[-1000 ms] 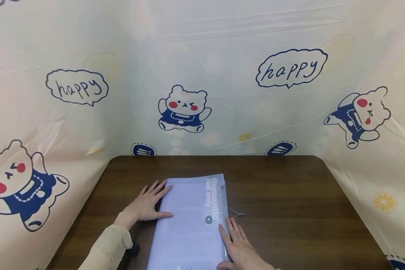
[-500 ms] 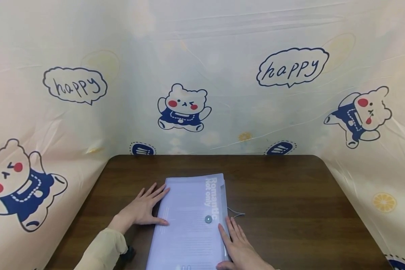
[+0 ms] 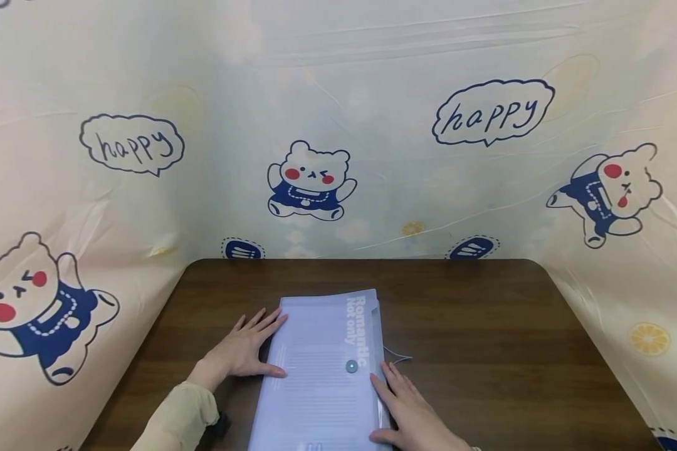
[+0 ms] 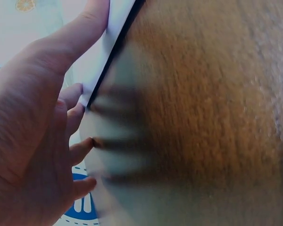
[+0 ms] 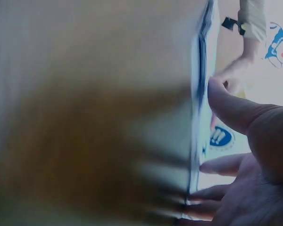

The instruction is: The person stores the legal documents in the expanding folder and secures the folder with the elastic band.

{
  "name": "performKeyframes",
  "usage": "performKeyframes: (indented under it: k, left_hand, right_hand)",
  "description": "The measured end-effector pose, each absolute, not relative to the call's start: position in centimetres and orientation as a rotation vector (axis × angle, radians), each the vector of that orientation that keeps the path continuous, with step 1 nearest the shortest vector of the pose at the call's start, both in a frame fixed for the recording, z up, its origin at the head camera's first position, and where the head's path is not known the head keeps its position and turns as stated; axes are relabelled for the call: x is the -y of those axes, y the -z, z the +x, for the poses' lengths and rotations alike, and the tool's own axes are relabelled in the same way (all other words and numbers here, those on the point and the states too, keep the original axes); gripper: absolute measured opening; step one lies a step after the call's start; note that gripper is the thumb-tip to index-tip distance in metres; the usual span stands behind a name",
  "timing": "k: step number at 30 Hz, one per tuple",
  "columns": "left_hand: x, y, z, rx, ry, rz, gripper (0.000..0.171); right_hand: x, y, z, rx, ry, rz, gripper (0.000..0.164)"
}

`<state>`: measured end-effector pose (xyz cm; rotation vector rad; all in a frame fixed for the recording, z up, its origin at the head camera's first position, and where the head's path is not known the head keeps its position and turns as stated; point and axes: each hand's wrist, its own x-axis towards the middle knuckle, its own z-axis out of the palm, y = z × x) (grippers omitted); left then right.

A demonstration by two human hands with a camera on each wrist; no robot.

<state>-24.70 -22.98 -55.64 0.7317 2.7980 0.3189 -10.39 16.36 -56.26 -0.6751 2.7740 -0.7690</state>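
A lilac document folder [image 3: 310, 338] lies flat on the table, its near end cut off by the bottom of the head view. White lettering runs down its right side beside a round teal button [image 3: 351, 366]. From the right edge a thin string [image 3: 399, 357] sticks out. My left hand [image 3: 239, 354] rests at the folder's left edge with fingers spread, thumb and fingertips touching it. Along the opposite edge lies my right hand [image 3: 414, 407], its fingers extended and thumb on the folder's side. The right wrist view shows the folder's layered edge [image 5: 198, 94] beside the right thumb.
The dark wooden table [image 3: 485, 338] extends to both sides of the folder and behind it. A printed cloth [image 3: 395, 181] with bears and "happy" bubbles hangs around the back and sides. Something small and black [image 3: 217, 429] is at the left wrist.
Over the last second my left thumb has slid slightly toward the near side along the folder's left edge. The right hand keeps its place on the folder, and the head view shifts slightly.
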Motion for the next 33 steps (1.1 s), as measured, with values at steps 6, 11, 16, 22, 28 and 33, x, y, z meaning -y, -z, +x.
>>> performKeyframes:
  k: [6, 11, 16, 22, 28, 33]
  left_hand:
    - [23.1, 56.0, -24.7, -2.785, -0.315, 0.694, 0.129]
    - [23.1, 56.1, -24.8, -2.774, -0.347, 0.681, 0.128]
    - [23.0, 56.0, -24.6, -2.758, -0.379, 0.668, 0.127]
    - [23.1, 56.0, -24.5, -2.759, -0.393, 0.66, 0.127]
    - [23.1, 55.9, -24.5, -2.751, -0.405, 0.655, 0.127]
    - [23.1, 56.0, -24.5, -2.757, -0.407, 0.667, 0.127]
  right_hand:
    - [-17.4, 54.9, -11.5, -3.066, 0.873, -0.746, 0.049]
    - [-18.0, 54.4, -12.8, -3.218, 0.969, -0.733, 0.041]
    - [-18.7, 54.3, -13.8, -3.166, 0.876, -0.718, 0.053]
    - [-19.2, 55.5, -15.2, -3.146, 0.721, -0.643, 0.058]
    - [-19.0, 56.5, -15.8, -3.272, 0.735, -0.577, 0.036]
    - [-18.9, 56.6, -16.1, -3.243, 0.808, -0.503, 0.022]
